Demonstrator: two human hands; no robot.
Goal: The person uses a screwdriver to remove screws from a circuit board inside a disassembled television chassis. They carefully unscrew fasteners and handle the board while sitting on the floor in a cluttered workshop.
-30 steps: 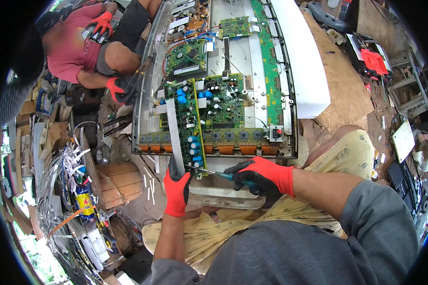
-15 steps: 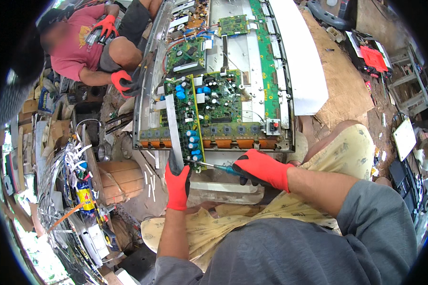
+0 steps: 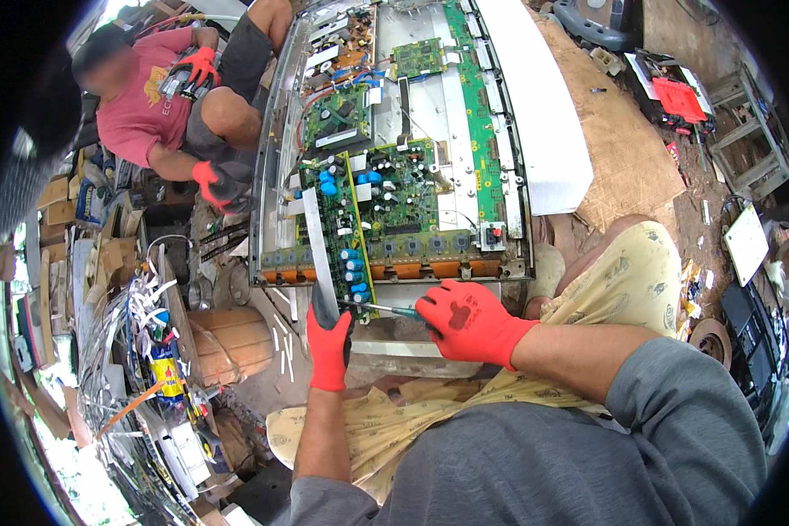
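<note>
My left hand, in a red glove with dark palm, grips the near end of a green circuit board. A long grey metal strip runs along the board's left side. Blue cylindrical capacitors stand in a row near the held end. The board is tilted over the near edge of an opened flat-panel chassis. My right hand, gloved alike, is closed around a teal-handled screwdriver. Its thin shaft points left to the board's near end, beside my left fingers; the tip's exact contact cannot be made out.
More green boards line the chassis. At the far left sits another person in red gloves. A white sheet and cardboard lie to the right, with a red-and-black toolbox beyond. Scrap cables and strips pile up at left.
My right hand has turned, its back now facing up, with the screwdriver still at the board. My left hand keeps its hold. The view has shifted slightly.
</note>
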